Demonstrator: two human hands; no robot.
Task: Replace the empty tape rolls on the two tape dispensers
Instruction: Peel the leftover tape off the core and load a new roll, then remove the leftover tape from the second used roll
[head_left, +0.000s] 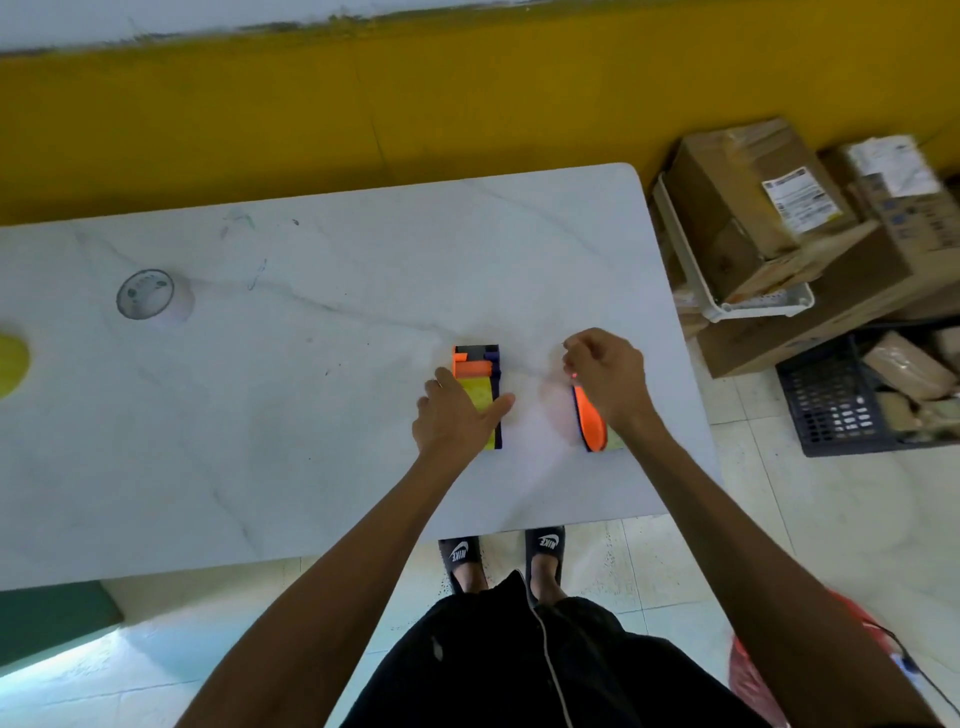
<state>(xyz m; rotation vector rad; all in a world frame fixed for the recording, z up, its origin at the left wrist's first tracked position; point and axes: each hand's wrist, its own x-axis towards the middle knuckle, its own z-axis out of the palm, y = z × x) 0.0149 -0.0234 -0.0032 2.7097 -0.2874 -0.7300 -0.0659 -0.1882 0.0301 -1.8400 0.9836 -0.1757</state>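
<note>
Head view gives me the white marbled tabletop (260, 415) across the middle of the frame, with a yellow wall (311, 104) above it. At the right edge I see stacked cardboard boxes (753, 208), one sitting in a white tray (753, 306), and below them a dark crate (831, 410) holding wrapped parcels on the tiled floor.

Both of my bare forearms reach up from the bottom of the frame, and between them I see black shorts and two black slides on the floor under the table's near edge.

Left dispenser (480, 374), orange and dark blue with a yellow-green roll in it, lies just right of centre. My left hand (457, 415) rests flat across its near half, fingers spread and loose, thumb out to the right, pressing down rather than gripping.

Right dispenser (589, 421) lies just beside it, nearer the tabletop's right edge, and I see an orange side panel and a sliver of yellow-green. My right hand (605, 374) sits over its far end with fingers curled in a pinch; I cannot tell what, if anything, they hold.

Well apart, at the left of the frame, stands a pale tape roll (153, 296). A yellow round thing (10, 364) is cut off by the left edge.
</note>
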